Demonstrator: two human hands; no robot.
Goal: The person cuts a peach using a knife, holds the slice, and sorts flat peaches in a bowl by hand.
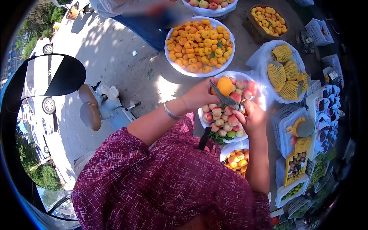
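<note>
My left hand [200, 95], with a silver bracelet at the wrist, is closed around a round yellow-orange fruit [225, 86], probably a peach. In my right hand [253, 118] is the handle of a knife [230, 102]. Its dark curved blade points up and left, lying across the near side of the fruit. Whether the blade has cut in, I cannot tell. Both hands are over a white-lined basin of pink and pale peaches [220, 119], which has a green fruit [231, 134] and some leaves at its near edge.
A big basin of flat yellow peaches [199, 46] stands ahead. Mesh-wrapped fruit [289, 71] and a white crate [285, 122] are on the right. A parked scooter [111, 103] stands left. Someone in dark trousers [143, 28] is close by at the top.
</note>
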